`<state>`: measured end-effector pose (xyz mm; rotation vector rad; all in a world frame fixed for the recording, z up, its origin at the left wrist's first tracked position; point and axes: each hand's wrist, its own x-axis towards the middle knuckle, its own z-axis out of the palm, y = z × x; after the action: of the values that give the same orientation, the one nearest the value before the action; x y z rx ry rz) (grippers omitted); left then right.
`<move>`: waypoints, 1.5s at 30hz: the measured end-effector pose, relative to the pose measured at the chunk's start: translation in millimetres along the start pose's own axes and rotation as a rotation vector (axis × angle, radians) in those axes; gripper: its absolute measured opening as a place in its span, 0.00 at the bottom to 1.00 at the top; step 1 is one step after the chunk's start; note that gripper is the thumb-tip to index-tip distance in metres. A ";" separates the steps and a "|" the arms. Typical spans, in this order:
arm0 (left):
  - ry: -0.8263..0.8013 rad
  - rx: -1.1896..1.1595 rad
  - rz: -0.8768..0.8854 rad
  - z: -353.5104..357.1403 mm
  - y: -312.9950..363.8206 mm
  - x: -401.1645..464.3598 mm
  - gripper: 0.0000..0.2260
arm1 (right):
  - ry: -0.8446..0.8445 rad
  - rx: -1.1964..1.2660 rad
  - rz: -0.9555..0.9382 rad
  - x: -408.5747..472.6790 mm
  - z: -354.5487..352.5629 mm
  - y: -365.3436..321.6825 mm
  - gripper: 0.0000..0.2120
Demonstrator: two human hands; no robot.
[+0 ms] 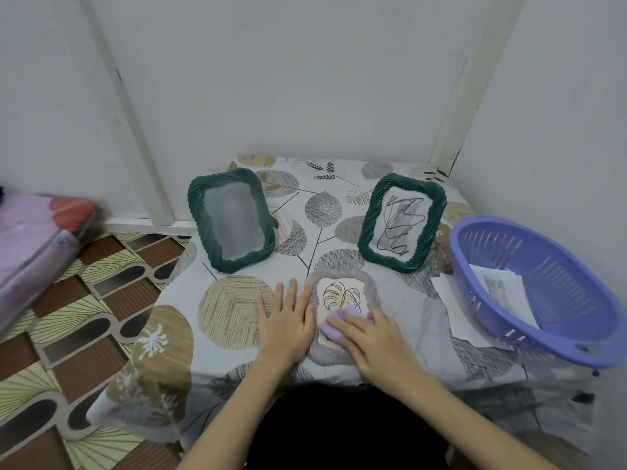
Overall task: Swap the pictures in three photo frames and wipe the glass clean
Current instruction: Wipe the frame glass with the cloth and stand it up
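- A small grey ribbed photo frame (341,312) with a leaf line drawing lies flat near the table's (237,313) front edge.
- The right hand (371,340) presses a crumpled lilac cloth (334,325) onto its glass — fingers lightly bent over the cloth.
- The left hand (286,320) lies flat just beside the frame, fingers straight, touching its left rim.
- Behind stand two dark green ribbed frames — one (230,220) blank, one (402,222) holding a scribble.
- A purple slotted plastic basket (543,290) with papers sits at the right.

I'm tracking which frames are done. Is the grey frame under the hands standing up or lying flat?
Lying flat. The grey frame lies face up on the tablecloth, right hand pressing a purple cloth onto its glass; both green frames stand.
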<state>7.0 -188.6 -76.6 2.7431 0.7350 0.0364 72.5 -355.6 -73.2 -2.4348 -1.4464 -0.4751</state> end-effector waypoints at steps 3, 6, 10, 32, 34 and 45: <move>-0.008 -0.005 0.006 0.0 -0.6 0.3 0.22 | -0.041 -0.105 0.115 11.5 -9.1 24.3 0.17; -0.008 -0.007 0.003 -0.6 -0.4 -0.2 0.22 | -0.209 0.026 0.251 43.8 -2.5 18.7 0.21; -0.021 0.010 0.002 -1.1 0.1 0.8 0.22 | -0.127 0.078 0.069 19.7 -4.3 -5.6 0.20; -0.056 0.057 0.048 -6.2 -8.8 2.0 0.21 | -0.016 -0.108 0.172 45.9 8.3 -22.6 0.05; -0.050 0.049 0.052 -6.9 -8.7 2.5 0.21 | -0.001 -0.105 0.096 30.2 4.1 -21.6 0.10; -0.068 0.074 0.000 -10.4 3.7 4.3 0.22 | -0.093 0.074 0.187 27.9 -8.2 6.2 0.16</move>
<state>11.4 -186.7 -65.8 2.7989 0.7321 -0.0849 89.3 -339.5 -54.7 -2.5310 -1.2306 -0.2660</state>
